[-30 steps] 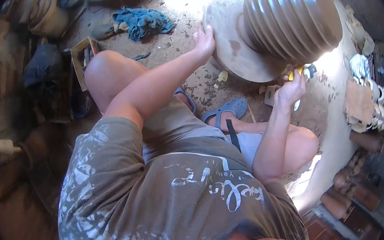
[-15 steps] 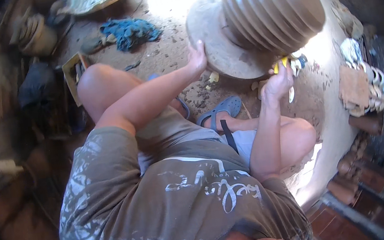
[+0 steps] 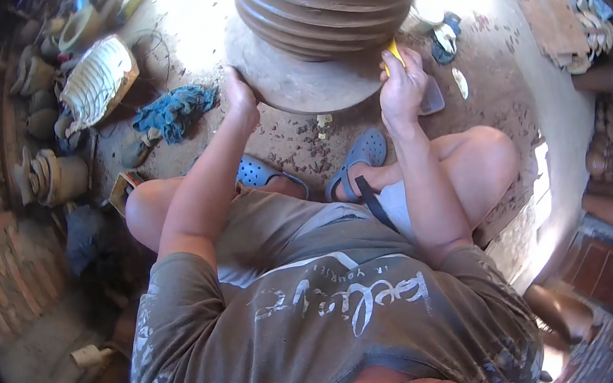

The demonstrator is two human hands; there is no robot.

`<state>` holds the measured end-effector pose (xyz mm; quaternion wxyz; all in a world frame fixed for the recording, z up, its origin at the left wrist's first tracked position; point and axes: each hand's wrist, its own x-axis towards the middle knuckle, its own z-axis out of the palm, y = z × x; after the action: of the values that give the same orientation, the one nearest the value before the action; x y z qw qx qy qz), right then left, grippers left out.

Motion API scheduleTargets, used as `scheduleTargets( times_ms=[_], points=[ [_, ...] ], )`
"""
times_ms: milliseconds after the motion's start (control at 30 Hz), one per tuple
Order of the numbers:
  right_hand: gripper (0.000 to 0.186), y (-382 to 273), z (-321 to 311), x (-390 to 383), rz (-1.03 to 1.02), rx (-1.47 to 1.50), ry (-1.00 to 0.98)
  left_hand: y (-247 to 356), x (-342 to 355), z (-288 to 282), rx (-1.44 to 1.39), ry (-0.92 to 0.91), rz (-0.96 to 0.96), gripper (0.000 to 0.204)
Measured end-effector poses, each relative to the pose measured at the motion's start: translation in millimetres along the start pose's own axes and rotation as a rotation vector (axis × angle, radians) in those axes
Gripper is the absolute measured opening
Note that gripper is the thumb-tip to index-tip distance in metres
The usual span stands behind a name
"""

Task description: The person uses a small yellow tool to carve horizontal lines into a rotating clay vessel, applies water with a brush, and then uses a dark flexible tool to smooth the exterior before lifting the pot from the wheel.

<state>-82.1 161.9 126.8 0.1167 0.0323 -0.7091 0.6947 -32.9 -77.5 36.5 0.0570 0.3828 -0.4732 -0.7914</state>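
Observation:
A large wet brown clay pot with ridged rings around its wall stands on a round, clay-smeared wheel head; the pot's top is cut off by the frame. My left hand rests against the wheel head's left edge, fingers extended and holding nothing. At the right edge, close to the pot's base, my right hand grips a thin yellow scraper. Its fingers hide most of that tool.
Left of the wheel lie a blue rag and a ribbed whitish tray. Beyond my right hand are a clear plastic container and a blue-and-white cloth. Clay crumbs litter the floor around my clogs. Curved pale pieces stand far right.
The view has swung, so pot and wheel appear farther left and more upright. My left hand stays at the wheel's edge; my right hand still grips the yellow scraper near the base.

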Motion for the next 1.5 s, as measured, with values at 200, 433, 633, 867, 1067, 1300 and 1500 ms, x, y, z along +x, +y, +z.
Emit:
scheduleTargets(
  times_ms=[200, 433, 633, 867, 1067, 1300, 1500],
  points=[
    [0.019, 15.2, -14.7, 14.6, -0.120, -0.113, 0.008, -85.2, -59.9, 30.3, 0.197, -0.176, -0.248, 0.081],
    [0.025, 14.3, -14.6, 9.7, -0.222, -0.194, 0.034, -94.5, -69.6, 24.6, 0.209, -0.163, -0.315, 0.094],
    [0.028, 6.0, -3.8, -7.5, -0.181, -0.114, 0.090, -25.6, 0.1, 2.1, 0.265, 0.084, 0.136, 0.071],
    [0.032, 6.1, 0.4, -26.8, -0.195, -0.116, 0.001, -64.6, -27.2, 12.8, 0.386, 0.030, 0.068, 0.075],
    [0.026, 15.2, -36.9, -25.5, -0.212, -0.080, 0.031, -56.7, -21.9, -2.6, 0.401, 0.183, 0.009, 0.067],
    [0.027, 171.7, -85.8, 20.3, 0.542, -0.133, 0.207, -11.2, 33.6, -32.2, 0.381, 0.260, -0.057, 0.061],
    [0.016, 127.9, -65.8, -6.3, 0.919, 0.447, -0.023, 26.1, 57.8, -24.8, 0.362, 0.226, -0.091, 0.054]
  ],
)
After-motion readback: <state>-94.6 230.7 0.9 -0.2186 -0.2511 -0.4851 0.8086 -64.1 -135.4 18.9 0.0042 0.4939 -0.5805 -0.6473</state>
